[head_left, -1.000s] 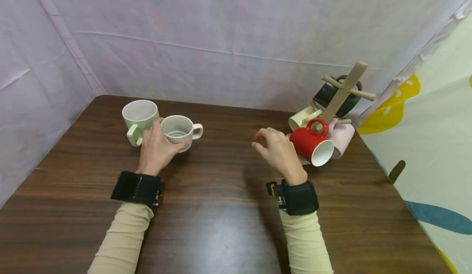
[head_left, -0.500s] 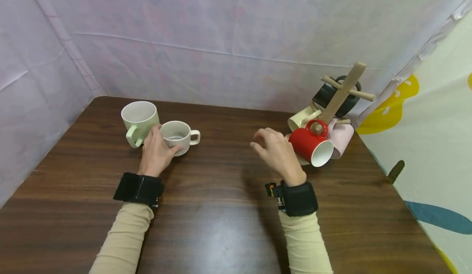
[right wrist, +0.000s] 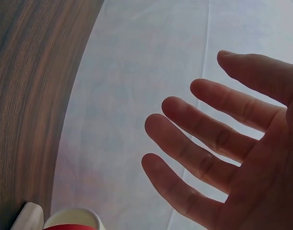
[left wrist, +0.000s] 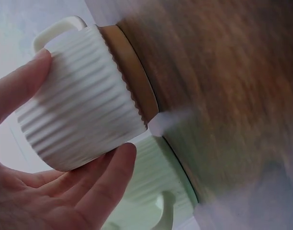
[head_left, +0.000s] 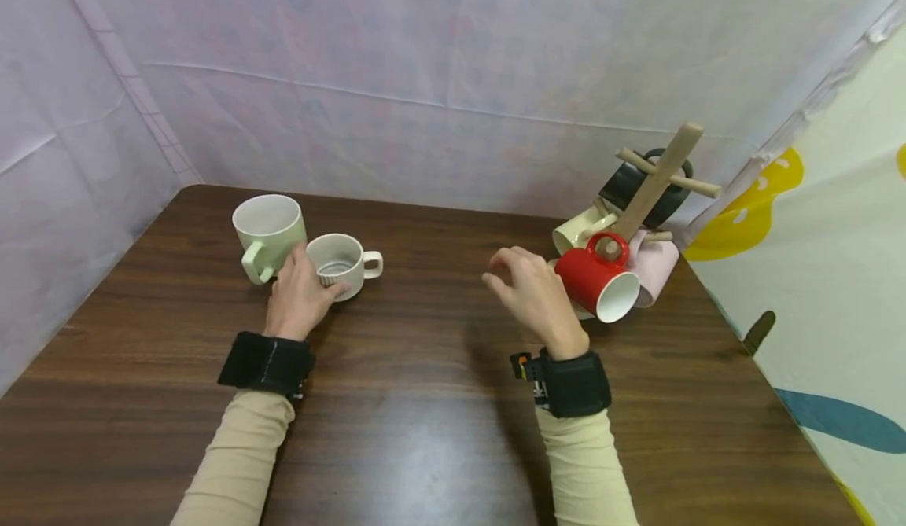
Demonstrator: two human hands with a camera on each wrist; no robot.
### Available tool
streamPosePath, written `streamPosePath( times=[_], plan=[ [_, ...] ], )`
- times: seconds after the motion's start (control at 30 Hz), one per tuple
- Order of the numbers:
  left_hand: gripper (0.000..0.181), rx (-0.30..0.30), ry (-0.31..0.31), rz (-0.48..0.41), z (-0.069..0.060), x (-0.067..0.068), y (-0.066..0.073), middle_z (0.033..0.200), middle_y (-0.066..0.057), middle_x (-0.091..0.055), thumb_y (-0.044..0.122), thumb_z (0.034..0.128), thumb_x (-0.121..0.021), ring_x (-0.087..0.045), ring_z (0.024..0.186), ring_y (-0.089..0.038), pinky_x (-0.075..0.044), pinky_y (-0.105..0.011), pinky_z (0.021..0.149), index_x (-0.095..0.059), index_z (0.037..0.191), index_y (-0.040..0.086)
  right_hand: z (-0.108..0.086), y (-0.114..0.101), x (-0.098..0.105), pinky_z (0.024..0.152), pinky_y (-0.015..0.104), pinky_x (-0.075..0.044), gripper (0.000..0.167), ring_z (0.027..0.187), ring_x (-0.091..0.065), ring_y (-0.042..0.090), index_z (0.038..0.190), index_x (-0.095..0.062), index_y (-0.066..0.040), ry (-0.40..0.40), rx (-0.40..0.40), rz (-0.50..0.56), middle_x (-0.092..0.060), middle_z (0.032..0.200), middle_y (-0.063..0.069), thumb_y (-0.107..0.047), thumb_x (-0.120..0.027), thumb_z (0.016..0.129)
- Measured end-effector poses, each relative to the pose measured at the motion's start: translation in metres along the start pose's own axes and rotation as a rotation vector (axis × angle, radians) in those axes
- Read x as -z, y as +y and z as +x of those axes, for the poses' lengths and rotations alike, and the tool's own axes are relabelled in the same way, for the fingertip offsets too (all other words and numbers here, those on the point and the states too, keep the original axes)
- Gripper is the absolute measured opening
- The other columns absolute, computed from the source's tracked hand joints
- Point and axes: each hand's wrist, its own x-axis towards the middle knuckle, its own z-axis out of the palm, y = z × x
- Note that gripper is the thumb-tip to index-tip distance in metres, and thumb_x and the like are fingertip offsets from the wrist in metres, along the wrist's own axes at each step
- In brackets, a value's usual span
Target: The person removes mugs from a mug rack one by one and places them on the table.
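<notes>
White mug (left wrist: 84,98) rests in left hand (head_left: 293,294), right wristband (head_left: 575,384) possibly lettered.

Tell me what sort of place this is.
Probably a makeshift recording booth: pale sheeting hangs close behind a wood-grain table, and the person wears black wrist straps that look like camera mounts.

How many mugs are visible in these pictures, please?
6. Green mug on the table, white mug beside it in the left hand; red mug, pink mug, cream mug and black mug on the wooden rack. More may be hidden there.
</notes>
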Motion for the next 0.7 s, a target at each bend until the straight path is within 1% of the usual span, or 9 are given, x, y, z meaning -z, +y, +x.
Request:
streamPosePath(
  times=[0.1,0.2,0.33,0.4,0.47,0.6,0.67,0.7],
  plan=[
    [0.074,0.011,-0.019,0.024,-0.001,0.001,0.001,0.128,-0.040,-0.047,0.018,0.0853,-0.083,-0.051,0.115,-0.060,-0.044,-0.068,0.089,-0.036,0.132,-0.014,0.000,-0.001,0.000,0.077,0.050,-0.053,0.017,0.092,-0.065,0.031,0.104,-0.071,-0.003,-0.004,-0.001,-0.004,-0.071,0.106,0.013,-0.014,-0.074,0.093],
    [0.074,0.023,-0.048,0.042,-0.001,0.003,0.002,0.129,-0.040,-0.046,0.020,0.0877,-0.081,-0.051,0.115,-0.060,-0.044,-0.068,0.088,-0.034,0.134,-0.013,0.000,-0.001,0.000,0.077,0.049,-0.054,0.017,0.091,-0.066,0.031,0.105,-0.071,-0.003,-0.001,-0.003,-0.004,-0.071,0.106,0.013,-0.014,-0.074,0.093],
    [0.076,0.015,-0.072,0.063,-0.002,0.012,0.008,0.132,-0.039,-0.046,0.027,0.0919,-0.075,-0.049,0.119,-0.057,-0.043,-0.070,0.088,-0.032,0.141,-0.012,0.000,0.000,0.001,0.075,0.048,-0.055,0.017,0.091,-0.066,0.031,0.105,-0.071,-0.002,0.005,-0.001,0.003,-0.071,0.106,0.014,-0.014,-0.074,0.093],
    [0.074,-0.011,-0.063,0.071,-0.003,0.017,0.012,0.134,-0.037,-0.046,0.030,0.0940,-0.072,-0.047,0.121,-0.056,-0.043,-0.070,0.089,-0.035,0.143,-0.011,0.000,0.000,0.001,0.075,0.047,-0.055,0.017,0.090,-0.066,0.031,0.105,-0.071,-0.002,0.002,0.001,0.007,-0.071,0.106,0.014,-0.014,-0.074,0.093],
    [0.070,-0.044,-0.032,0.070,-0.005,0.022,0.016,0.135,-0.036,-0.047,0.031,0.0955,-0.070,-0.046,0.123,-0.054,-0.042,-0.070,0.090,-0.040,0.144,-0.010,0.001,0.000,0.001,0.075,0.047,-0.055,0.017,0.090,-0.066,0.031,0.105,-0.071,-0.002,0.001,0.002,0.005,-0.070,0.106,0.014,-0.014,-0.074,0.093],
    [0.058,-0.118,0.026,0.064,-0.007,0.026,0.022,0.132,-0.034,-0.052,0.029,0.0974,-0.068,-0.046,0.123,-0.053,-0.041,-0.067,0.094,-0.050,0.137,-0.009,0.001,0.000,0.001,0.076,0.048,-0.055,0.018,0.091,-0.065,0.031,0.106,-0.070,-0.002,-0.004,-0.004,0.003,-0.070,0.106,0.014,-0.015,-0.074,0.093],
    [0.052,-0.160,0.036,0.056,-0.008,0.028,0.025,0.130,-0.033,-0.055,0.026,0.0981,-0.068,-0.050,0.121,-0.051,-0.042,-0.064,0.094,-0.054,0.134,-0.009,0.001,0.000,0.001,0.077,0.049,-0.055,0.019,0.092,-0.065,0.031,0.106,-0.070,-0.002,-0.006,-0.006,0.001,-0.070,0.107,0.014,-0.015,-0.074,0.093],
    [0.050,-0.180,0.028,0.050,-0.008,0.029,0.027,0.128,-0.032,-0.056,0.025,0.0986,-0.067,-0.051,0.120,-0.050,-0.042,-0.063,0.094,-0.055,0.133,-0.009,0.000,0.000,0.001,0.077,0.049,-0.054,0.019,0.092,-0.065,0.031,0.106,-0.070,-0.002,-0.007,-0.007,0.000,-0.070,0.107,0.014,-0.015,-0.074,0.093]
  ],
)
